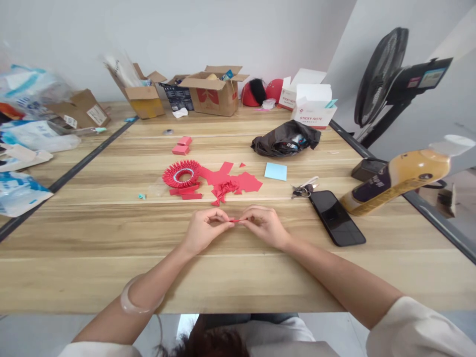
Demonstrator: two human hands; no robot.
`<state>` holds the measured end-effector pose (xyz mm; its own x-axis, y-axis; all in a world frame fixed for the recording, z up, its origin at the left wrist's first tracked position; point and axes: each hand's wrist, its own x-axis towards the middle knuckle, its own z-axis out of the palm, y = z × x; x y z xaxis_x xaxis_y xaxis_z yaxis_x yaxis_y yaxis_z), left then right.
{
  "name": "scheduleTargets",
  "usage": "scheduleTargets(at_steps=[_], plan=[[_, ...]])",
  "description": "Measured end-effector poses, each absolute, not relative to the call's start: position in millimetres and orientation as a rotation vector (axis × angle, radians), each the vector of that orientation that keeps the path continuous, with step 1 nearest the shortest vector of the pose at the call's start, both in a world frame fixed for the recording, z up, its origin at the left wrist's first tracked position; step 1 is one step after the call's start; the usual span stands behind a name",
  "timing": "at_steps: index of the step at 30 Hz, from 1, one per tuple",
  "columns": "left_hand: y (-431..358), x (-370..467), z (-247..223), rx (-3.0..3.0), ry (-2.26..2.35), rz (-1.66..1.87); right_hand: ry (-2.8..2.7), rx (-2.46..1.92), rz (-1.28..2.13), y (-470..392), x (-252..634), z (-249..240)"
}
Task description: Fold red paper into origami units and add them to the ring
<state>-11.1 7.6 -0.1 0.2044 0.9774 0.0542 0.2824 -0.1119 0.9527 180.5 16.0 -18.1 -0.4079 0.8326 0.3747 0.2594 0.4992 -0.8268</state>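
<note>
Left arm (163, 275) and right arm (338, 272) reach over the near edge of the worktop (85, 267), slanting inward. Left grip (203, 230) and right grip (266, 227) face each other over the worktop's nearer half, thumbs pinched to index fingers, tips almost meeting, other fingers curled. Both wrists (188, 248) look nearly straight.

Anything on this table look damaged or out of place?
One untidy spot: crumpled red paper heaped right of the neatly folded red ring. The bottle at far right appears tilted, perhaps only from lens distortion.
</note>
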Motion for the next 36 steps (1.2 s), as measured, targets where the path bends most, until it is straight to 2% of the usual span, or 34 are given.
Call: scheduleTargets(at_steps=[15,24,28,33,36], plan=[[2.5,-10.0,-2.7,1.944,1.315,0.887,-2.020,-0.748,0.851,14.8,173.8,-17.5],[3.2,-9.6,1.5,2.024,1.313,0.810,-2.035,-0.837,0.853,15.9,175.3,-11.6],[4.4,-9.2,3.2,2.022,1.271,0.742,-2.048,-0.902,0.962,19.4,173.4,-13.2],[21.0,-26.5,5.0,2.013,1.444,1.010,-1.505,-0.980,1.252,33.6,170.2,-26.0],[35.4,-46.8,7.0,2.083,1.679,1.115,-1.453,-0.963,1.219,35.0,171.8,-31.9]])
